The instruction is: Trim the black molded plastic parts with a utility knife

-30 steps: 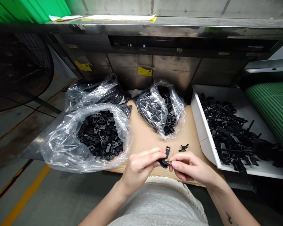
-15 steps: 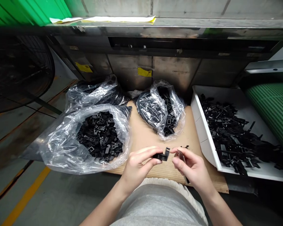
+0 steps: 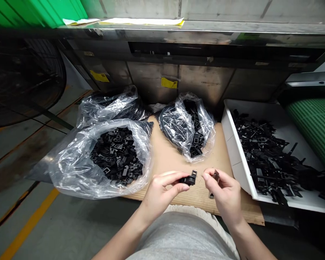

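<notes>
Between the thumb and fingers of my left hand [image 3: 162,189] is a small black plastic part [image 3: 190,179]. A little rectangular loop sticks up at its right end. Just to the right, my right hand [image 3: 225,194] is closed around a thin, flat, blade-like metal tool [image 3: 216,176], partly hidden by the fingers. A gap separates the right fingertips from the plastic part. Both hands are above the near edge of the cardboard [image 3: 168,144]. Left of them, an open clear plastic bag [image 3: 70,169] is full of small black parts [image 3: 119,153].
A second open bag [image 3: 176,126] of black parts stands ahead, another bag [image 3: 108,103] behind the left one. At right, a white tray [image 3: 239,168] holds black pieces beside a green conveyor belt [image 3: 314,119]. A metal machine panel [image 3: 206,79] closes off the back; a fan [image 3: 24,79] stands left.
My right hand has moved slightly right, away from the black plastic part, with the metal tool still in it. The part in my left hand has turned a little. The view has shifted slightly.
</notes>
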`<action>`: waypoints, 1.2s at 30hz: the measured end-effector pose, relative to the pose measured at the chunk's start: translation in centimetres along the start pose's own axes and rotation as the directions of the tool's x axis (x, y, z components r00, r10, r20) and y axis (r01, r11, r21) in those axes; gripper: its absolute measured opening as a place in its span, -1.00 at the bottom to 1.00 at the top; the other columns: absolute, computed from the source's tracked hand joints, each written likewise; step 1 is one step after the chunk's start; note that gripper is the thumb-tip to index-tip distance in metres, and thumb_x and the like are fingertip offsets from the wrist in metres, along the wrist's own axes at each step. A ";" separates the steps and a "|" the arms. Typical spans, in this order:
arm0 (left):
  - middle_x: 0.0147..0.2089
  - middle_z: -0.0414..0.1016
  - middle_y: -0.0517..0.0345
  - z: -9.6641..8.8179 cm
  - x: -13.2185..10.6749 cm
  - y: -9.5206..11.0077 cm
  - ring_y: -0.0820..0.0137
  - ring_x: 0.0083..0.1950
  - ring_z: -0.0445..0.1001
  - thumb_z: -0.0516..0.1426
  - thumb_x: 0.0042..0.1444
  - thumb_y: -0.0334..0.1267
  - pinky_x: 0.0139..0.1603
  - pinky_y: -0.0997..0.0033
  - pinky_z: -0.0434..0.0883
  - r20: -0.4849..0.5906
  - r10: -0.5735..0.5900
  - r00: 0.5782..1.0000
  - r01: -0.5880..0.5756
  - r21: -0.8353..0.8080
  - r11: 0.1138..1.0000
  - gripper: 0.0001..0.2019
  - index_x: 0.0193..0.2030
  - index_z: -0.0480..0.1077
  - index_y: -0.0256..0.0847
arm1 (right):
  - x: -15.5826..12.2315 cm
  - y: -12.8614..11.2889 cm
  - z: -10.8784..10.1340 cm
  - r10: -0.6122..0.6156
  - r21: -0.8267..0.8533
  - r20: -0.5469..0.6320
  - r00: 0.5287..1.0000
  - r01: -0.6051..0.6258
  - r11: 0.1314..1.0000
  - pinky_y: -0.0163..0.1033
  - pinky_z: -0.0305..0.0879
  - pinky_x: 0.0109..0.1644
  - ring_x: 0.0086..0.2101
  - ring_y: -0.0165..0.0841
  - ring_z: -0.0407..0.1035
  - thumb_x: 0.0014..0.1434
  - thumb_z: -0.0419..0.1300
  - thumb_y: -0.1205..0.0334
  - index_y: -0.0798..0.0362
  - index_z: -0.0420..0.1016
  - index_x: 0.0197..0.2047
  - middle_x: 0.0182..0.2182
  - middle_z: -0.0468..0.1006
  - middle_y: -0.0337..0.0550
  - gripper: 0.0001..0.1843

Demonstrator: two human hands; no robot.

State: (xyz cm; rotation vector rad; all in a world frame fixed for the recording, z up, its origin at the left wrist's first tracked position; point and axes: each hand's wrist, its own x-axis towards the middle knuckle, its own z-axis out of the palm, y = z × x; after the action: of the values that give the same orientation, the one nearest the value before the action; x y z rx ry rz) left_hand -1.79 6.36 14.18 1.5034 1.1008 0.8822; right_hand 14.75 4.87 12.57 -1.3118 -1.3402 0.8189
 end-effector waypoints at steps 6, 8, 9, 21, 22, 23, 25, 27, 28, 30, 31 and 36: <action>-0.29 0.54 0.11 0.1 0.4 0.2 0.36 -0.30 0.48 0.20 -0.04 -0.38 -0.27 0.48 0.40 0.013 0.012 1.000 -0.013 0.049 0.999 -0.83 -0.25 0.50 -0.25 | 0.2 -0.5 0.5 -0.025 -0.013 0.099 0.995 0.026 1.000 -0.37 0.10 -0.56 -0.60 -0.50 0.16 0.09 0.12 0.27 0.06 0.44 -0.45 -0.59 0.31 -0.31 -0.87; -0.30 0.54 0.11 0.2 0.4 0.3 0.36 -0.30 0.48 0.20 -0.04 -0.39 -0.27 0.49 0.39 0.021 0.008 1.000 -0.009 0.046 0.999 -0.83 -0.25 0.50 -0.26 | 0.1 -0.5 0.7 -0.082 -0.018 0.063 0.995 0.083 0.996 -0.35 0.13 -0.52 -0.56 -0.47 0.21 0.07 0.14 0.32 0.05 0.45 -0.47 -0.58 0.36 -0.28 -0.88; -0.29 0.54 0.12 0.2 0.4 0.3 0.37 -0.30 0.48 0.20 -0.03 -0.39 -0.28 0.50 0.39 0.022 0.001 1.000 -0.002 0.039 0.999 -0.83 -0.24 0.50 -0.25 | 0.0 -0.5 0.7 -0.111 -0.019 0.022 0.994 0.112 0.994 -0.34 0.14 -0.48 -0.53 -0.45 0.23 0.06 0.14 0.34 0.05 0.45 -0.48 -0.57 0.38 -0.27 -0.89; -0.06 0.43 0.11 0.2 0.3 0.4 0.33 0.00 0.36 0.12 -0.01 -0.53 0.01 0.42 0.33 -0.004 0.105 0.994 -0.105 0.016 0.994 -0.75 -0.26 0.50 -0.13 | 0.3 0.1 -0.1 0.163 0.095 0.315 0.935 -0.202 0.975 -0.39 0.00 -0.61 -0.66 -0.54 0.04 0.10 0.09 0.10 0.12 0.33 -0.61 -0.70 0.20 -0.34 -0.66; -0.03 0.41 0.11 0.2 0.3 0.4 0.33 0.02 0.35 0.10 0.01 -0.52 0.03 0.40 0.31 0.003 0.102 0.995 -0.102 -0.017 0.995 -0.73 -0.22 0.49 -0.12 | 0.4 -0.1 0.1 0.183 0.101 0.357 0.916 -0.232 0.967 -0.40 0.00 -0.61 -0.66 -0.55 0.03 0.07 0.12 0.11 0.13 0.34 -0.61 -0.70 0.20 -0.35 -0.68; -0.01 0.40 0.12 0.2 0.3 0.3 0.33 0.02 0.35 0.09 0.03 -0.51 0.05 0.38 0.31 0.005 0.081 0.997 -0.080 -0.074 0.994 -0.71 -0.16 0.45 -0.10 | 0.3 -0.3 0.2 0.202 0.105 0.372 0.906 -0.258 0.960 -0.40 0.01 -0.60 -0.66 -0.55 0.03 0.04 0.15 0.12 0.13 0.35 -0.59 -0.69 0.20 -0.36 -0.71; 0.01 0.41 0.14 0.2 0.1 0.3 0.36 0.02 0.37 0.10 0.05 -0.48 0.06 0.37 0.32 0.013 -0.001 1.000 0.004 -0.221 0.975 -0.63 0.00 0.33 -0.07 | 0.2 -0.6 0.4 0.240 0.112 0.351 0.905 -0.295 0.949 -0.40 0.08 -0.54 -0.60 -0.53 0.10 0.02 0.18 0.14 0.12 0.39 -0.51 -0.63 0.27 -0.33 -0.78; 0.00 0.43 0.15 0.1 -0.1 0.3 0.36 0.02 0.38 0.15 0.02 -0.43 0.06 0.38 0.32 0.027 -0.081 0.996 0.086 -0.317 0.945 -0.57 0.06 0.26 -0.07 | 0.0 -0.8 0.6 0.268 0.102 0.298 0.916 -0.310 0.945 -0.38 0.15 -0.45 -0.53 -0.49 0.18 0.00 0.19 0.16 0.11 0.43 -0.42 -0.54 0.37 -0.28 -0.83; -0.01 0.45 0.15 0.0 -0.2 0.3 0.35 0.03 0.37 0.17 0.00 -0.40 0.06 0.39 0.31 0.030 -0.102 0.994 0.107 -0.321 0.941 -0.58 0.04 0.28 -0.08 | -0.2 -0.8 0.7 0.275 0.094 0.277 0.921 -0.311 0.946 -0.36 0.18 -0.41 -0.49 -0.46 0.22 -0.02 0.21 0.16 0.10 0.44 -0.41 -0.50 0.40 -0.26 -0.83; -0.05 0.48 0.18 0.0 -0.3 0.4 0.34 0.01 0.38 0.21 -0.04 -0.38 0.06 0.39 0.31 0.011 -0.103 0.995 0.102 -0.266 0.958 -0.63 -0.05 0.36 -0.08 | -0.4 -0.9 1.1 0.279 0.082 0.258 0.925 -0.309 0.947 -0.35 0.21 -0.37 -0.45 -0.42 0.26 -0.04 0.23 0.17 0.09 0.46 -0.42 -0.47 0.43 -0.23 -0.84; -0.07 0.49 0.21 0.1 -0.4 0.4 0.35 0.00 0.39 0.22 -0.05 -0.38 0.06 0.40 0.31 -0.013 -0.088 0.996 0.083 -0.227 0.970 -0.66 -0.09 0.40 -0.07 | -0.5 -0.9 1.3 0.276 0.081 0.260 0.925 -0.306 0.949 -0.35 0.22 -0.38 -0.45 -0.41 0.28 -0.05 0.23 0.18 0.09 0.46 -0.41 -0.47 0.43 -0.23 -0.84; -0.20 0.54 0.20 -0.1 -0.4 0.3 0.37 -0.13 0.45 0.16 0.02 -0.40 -0.05 0.43 0.37 -0.096 0.078 0.992 -0.081 -0.033 0.996 -0.80 -0.21 0.48 -0.11 | -0.9 -0.1 1.4 0.249 -0.042 0.319 0.915 -0.249 0.968 -0.32 0.26 -0.33 -0.40 -0.39 0.32 0.01 0.17 0.16 0.07 0.46 -0.27 -0.41 0.44 -0.20 -0.79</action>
State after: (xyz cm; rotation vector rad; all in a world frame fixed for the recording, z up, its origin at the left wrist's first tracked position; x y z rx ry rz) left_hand -1.92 5.96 14.47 1.4959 1.0929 1.0329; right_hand 13.26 4.26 12.17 -1.4102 -1.4395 1.2529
